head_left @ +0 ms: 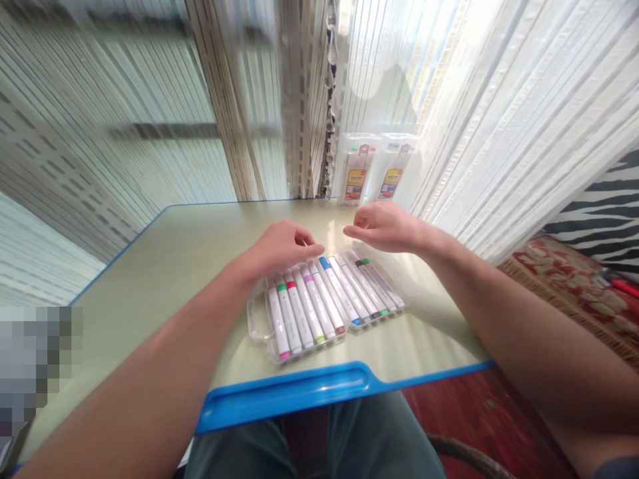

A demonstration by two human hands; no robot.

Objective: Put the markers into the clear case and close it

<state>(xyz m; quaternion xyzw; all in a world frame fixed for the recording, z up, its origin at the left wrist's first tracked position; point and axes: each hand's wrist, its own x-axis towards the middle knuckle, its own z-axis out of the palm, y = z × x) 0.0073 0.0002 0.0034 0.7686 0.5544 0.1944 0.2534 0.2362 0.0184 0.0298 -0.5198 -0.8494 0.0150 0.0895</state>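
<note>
A clear plastic case [260, 318] lies open on the pale desk [190, 253], holding several white markers [319, 303] with coloured caps in a row. My left hand [279, 247] hovers over the far end of the left markers, its fingers curled and pinched together near a blue-capped marker [325, 263]. Just beyond the right half of the case, my right hand [384, 226] hangs with its fingers loosely bent and pointing left. Whether either hand grips anything is hidden by the fingers.
Two packaged marker sets [374, 169] stand upright at the desk's far edge against white curtains [499, 133]. A blue pen tray [289, 396] runs along the near edge. A patterned rug [574, 286] and zebra-striped fabric [599, 213] lie at right.
</note>
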